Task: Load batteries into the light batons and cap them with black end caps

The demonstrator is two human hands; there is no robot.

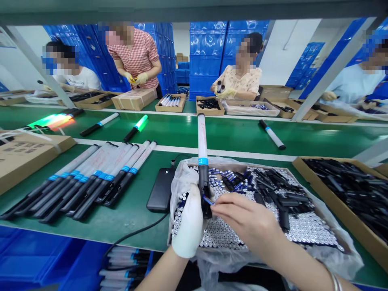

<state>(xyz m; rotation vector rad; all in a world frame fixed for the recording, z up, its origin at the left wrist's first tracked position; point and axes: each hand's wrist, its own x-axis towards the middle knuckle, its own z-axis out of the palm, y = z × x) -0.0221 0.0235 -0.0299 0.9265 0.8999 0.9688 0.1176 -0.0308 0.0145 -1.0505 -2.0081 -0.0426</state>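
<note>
- Battery (208, 200), a small blue-tipped cell, sits pinched at the fingertips of the bare right hand (245, 220), just right of the baton's black grip and touching or all but touching it.
- Right hand comes in from the near right, fingers drawn together on the cell and pointing left toward the handle; a bracelet shows on the wrist at the frame's bottom edge.
- Left hand (190, 222), in a white glove, is wrapped tight round the black handle of the baton (202, 161), fingers curled closed about it. It is the hand nearer the baton; the right one is nearer the cell.
- Baton's long axis runs almost straight away from the viewer, handle near, white tube far, with a blue band between the two.
- Beneath both hands lies a plastic-lined carton (315, 242) packed with upright silver cells, black parts heaped on its far side.
- Left of that, a black power bank (160, 190) lies flat on the green bench (133, 210), its cable trailing near.
- Farther left, a row of finished batons (85, 182) lies side by side, handles near, tubes slanting far-right.
- Far beyond, a conveyor (230, 135) carries loose batons, some lit green, and other people work at boxes on its far side.
</note>
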